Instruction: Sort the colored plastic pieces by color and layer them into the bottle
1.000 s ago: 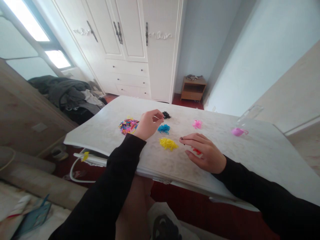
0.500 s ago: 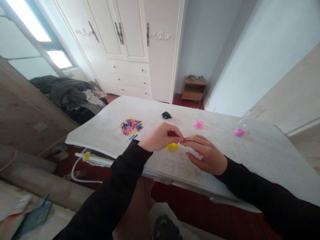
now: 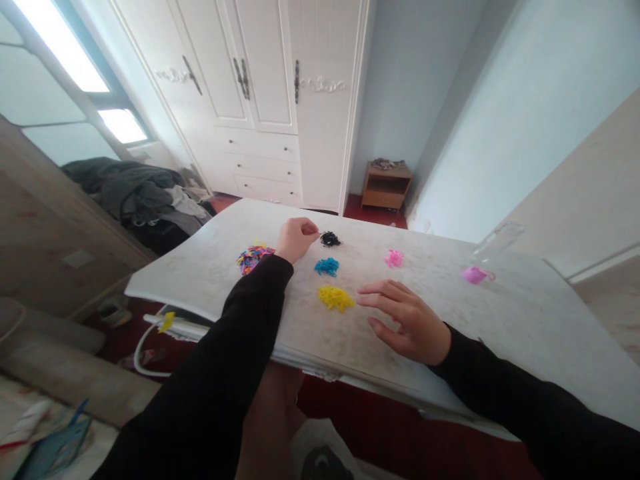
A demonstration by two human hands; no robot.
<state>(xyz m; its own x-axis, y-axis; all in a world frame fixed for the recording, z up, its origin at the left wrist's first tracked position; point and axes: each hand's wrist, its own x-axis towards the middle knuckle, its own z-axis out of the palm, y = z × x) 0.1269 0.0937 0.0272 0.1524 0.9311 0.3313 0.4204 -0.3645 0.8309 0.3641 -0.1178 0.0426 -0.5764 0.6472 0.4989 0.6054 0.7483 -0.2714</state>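
Note:
My left hand (image 3: 299,239) reaches to the left edge of a pile of black rubber bands (image 3: 331,239), its thumb and fingers pinched together; what they hold, if anything, is too small to make out. Beneath its wrist, partly covered by the sleeve, lies a heap of mixed-colour rubber bands (image 3: 249,259). My right hand (image 3: 411,323) hovers low over the table with fingers apart, holding nothing visible. Just left of its fingertips sits a pile of yellow bands (image 3: 335,298). Blue bands (image 3: 327,267) lie between the black and yellow piles, and pink bands (image 3: 394,258) beyond my right hand.
All piles rest on a white table (image 3: 505,320). Toward its right side are a clear plastic container (image 3: 500,241) and a pink object (image 3: 476,275). A white wardrobe (image 3: 260,87) and a small wooden cabinet (image 3: 387,187) stand behind; dark clothes (image 3: 135,193) are heaped at left.
My hands have parted. The left moved away and left to the black pile, uncovering the blue and yellow piles; the right stayed near its place, its fingers now free of the left hand.

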